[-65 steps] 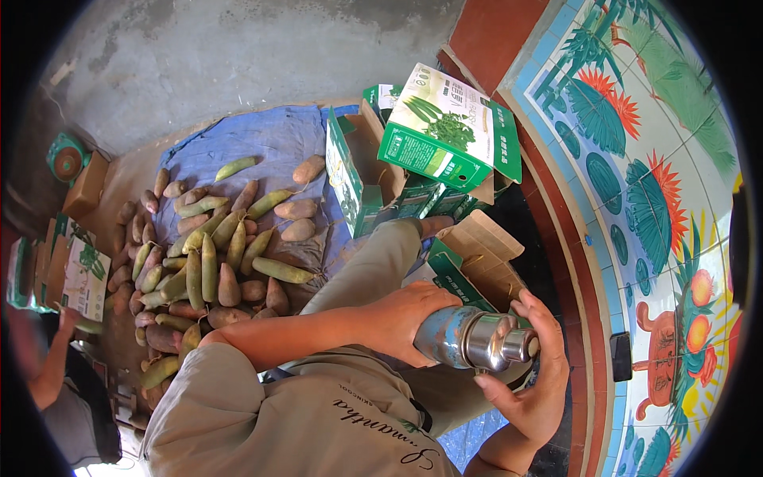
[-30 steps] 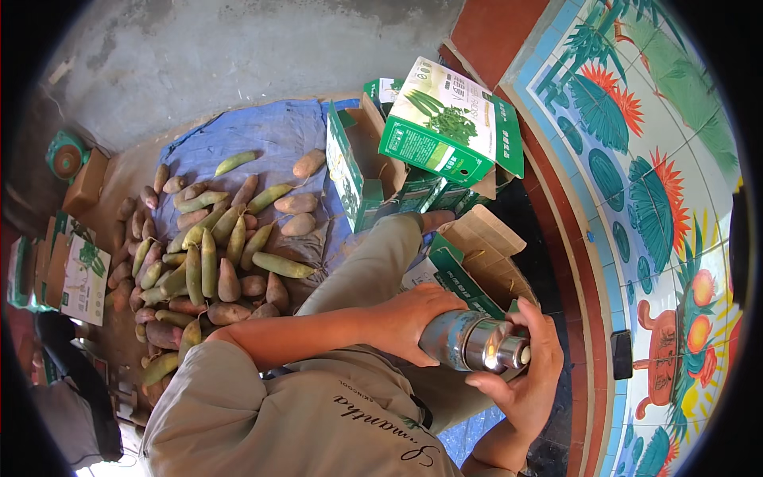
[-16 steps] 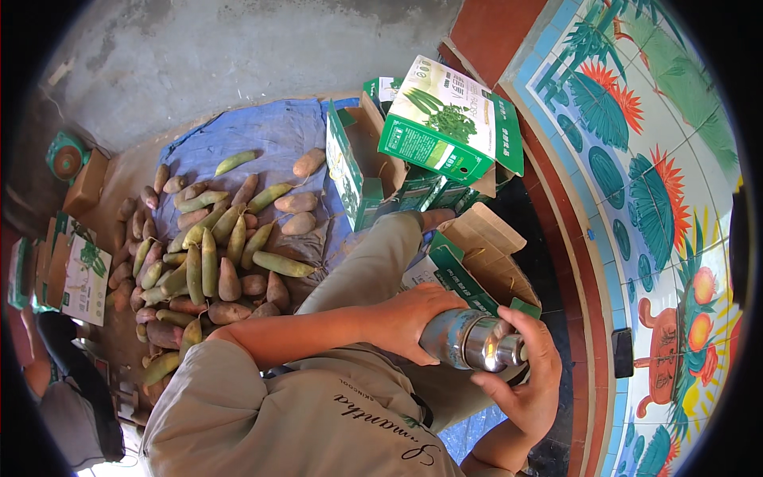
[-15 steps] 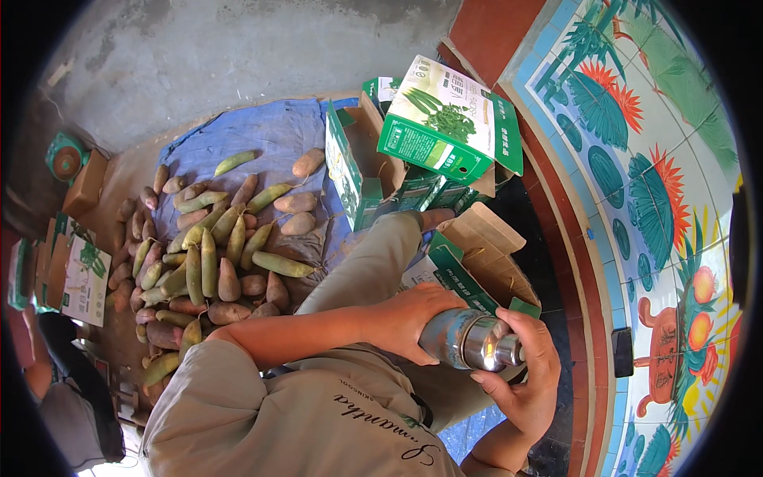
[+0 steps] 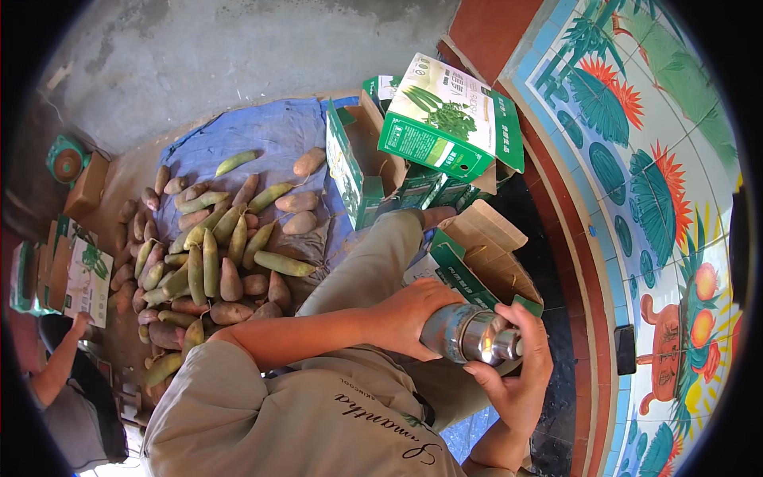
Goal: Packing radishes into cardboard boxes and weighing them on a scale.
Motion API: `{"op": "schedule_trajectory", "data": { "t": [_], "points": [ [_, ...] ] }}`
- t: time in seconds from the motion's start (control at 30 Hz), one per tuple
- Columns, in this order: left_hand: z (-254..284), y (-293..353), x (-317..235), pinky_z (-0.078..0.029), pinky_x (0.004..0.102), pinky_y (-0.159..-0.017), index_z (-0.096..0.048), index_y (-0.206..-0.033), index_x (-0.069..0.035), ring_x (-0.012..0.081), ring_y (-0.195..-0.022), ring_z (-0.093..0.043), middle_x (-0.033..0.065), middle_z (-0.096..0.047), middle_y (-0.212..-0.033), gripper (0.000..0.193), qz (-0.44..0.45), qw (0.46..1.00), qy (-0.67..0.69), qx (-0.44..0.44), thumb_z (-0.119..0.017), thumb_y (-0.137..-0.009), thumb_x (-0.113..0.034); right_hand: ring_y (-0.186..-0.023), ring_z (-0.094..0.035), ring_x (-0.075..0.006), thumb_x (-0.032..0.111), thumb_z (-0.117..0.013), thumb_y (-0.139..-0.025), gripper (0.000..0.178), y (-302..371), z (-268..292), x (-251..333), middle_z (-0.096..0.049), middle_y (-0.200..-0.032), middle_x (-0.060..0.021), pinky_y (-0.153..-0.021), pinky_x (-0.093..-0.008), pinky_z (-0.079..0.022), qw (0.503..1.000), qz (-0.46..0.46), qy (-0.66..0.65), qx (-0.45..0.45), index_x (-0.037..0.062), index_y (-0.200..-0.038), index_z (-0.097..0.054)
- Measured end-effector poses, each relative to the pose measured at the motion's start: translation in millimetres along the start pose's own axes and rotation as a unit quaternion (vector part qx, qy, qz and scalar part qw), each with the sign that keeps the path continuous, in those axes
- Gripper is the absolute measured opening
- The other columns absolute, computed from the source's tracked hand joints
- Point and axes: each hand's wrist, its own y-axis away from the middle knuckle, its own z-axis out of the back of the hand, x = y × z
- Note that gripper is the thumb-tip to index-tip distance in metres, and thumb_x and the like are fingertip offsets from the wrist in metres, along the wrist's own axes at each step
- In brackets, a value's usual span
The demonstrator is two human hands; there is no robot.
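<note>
A metal thermos flask [image 5: 467, 334], its body worn blue-grey and its top shiny steel, lies tilted over my lap with the top pointing right. My left hand [image 5: 404, 319] is closed around the body. At the other end, my right hand [image 5: 520, 374] curls its thumb and forefinger about the steel top. Whether a separate cap sits there is hard to make out. Just beyond the flask stands an open green cardboard box [image 5: 485, 250].
Several green and reddish radishes [image 5: 230, 238] are heaped on a blue tarp [image 5: 262, 131] to the left. Green-and-white cartons [image 5: 437, 119] stand ahead. A phone [image 5: 625, 350] lies by the painted tile wall [image 5: 660, 199]. Far left, another person's arm [image 5: 60, 366] reaches to a carton [image 5: 86, 278].
My right hand has shifted slightly around the flask's top, and the flask has moved only a little. At far left, the other person's hand has come up to the carton.
</note>
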Motion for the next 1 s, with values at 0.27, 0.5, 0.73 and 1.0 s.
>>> {"op": "schedule_trajectory", "data": {
  "t": [0.27, 0.5, 0.73, 1.0],
  "points": [
    [3.1, -2.3, -2.4, -0.032, 0.0404, -0.095, -0.045, -0.117, -0.005, 0.0307, -0.106, -0.048, 0.012, -0.051, -0.112, 0.075, 0.026, 1.0, 0.003, 0.002, -0.078, -0.054, -0.025, -0.066, -0.051, -0.0184, 0.021, -0.075, -0.069, 0.034, 21.4, 19.9, -11.6, -0.057, -0.077, -0.0082, -0.062, -0.028, -0.042, 0.995, -0.09, 0.004, -0.041, 0.0005, -0.087, -0.055],
    [-13.5, -20.0, -1.6, -0.031, 0.0414, -0.095, -0.044, -0.12, -0.004, 0.0328, -0.104, -0.047, 0.0143, -0.052, -0.112, 0.077, 0.021, 0.997, 0.011, 0.075, -0.079, -0.055, -0.025, -0.056, -0.049, -0.0097, 0.025, -0.061, -0.083, 0.027, 38.1, 25.8, -6.1, -0.053, -0.068, -0.0062, -0.053, -0.0223, -0.037, 0.893, -0.179, -0.398, -0.105, -0.0004, -0.078, -0.053],
    [-15.4, -43.9, -10.7, -0.026, 0.0392, -0.104, -0.037, -0.129, -0.002, 0.0276, -0.12, -0.042, 0.0146, -0.046, -0.127, 0.083, 0.038, 0.987, 0.064, 0.145, -0.078, -0.06, -0.022, -0.05, -0.035, -0.0042, 0.023, -0.055, -0.088, 0.027, 76.3, 86.8, 2.0, -0.048, -0.072, -0.0055, -0.046, -0.0185, -0.028, 0.88, -0.073, -0.34, -0.324, -0.0018, -0.084, -0.046],
    [18.7, -26.3, 24.8, -0.029, 0.0362, -0.102, -0.035, -0.13, -0.001, 0.0245, -0.117, -0.045, 0.0167, -0.051, -0.121, 0.066, 0.108, 0.994, 0.005, -0.008, -0.065, -0.073, -0.018, -0.055, -0.036, -0.0057, 0.013, -0.05, -0.09, 0.014, 172.1, 129.9, -24.0, -0.047, -0.064, 0.0, -0.053, -0.0198, -0.028, 0.818, -0.23, -0.148, -0.507, 0.0012, -0.083, -0.053]
  ]
}}
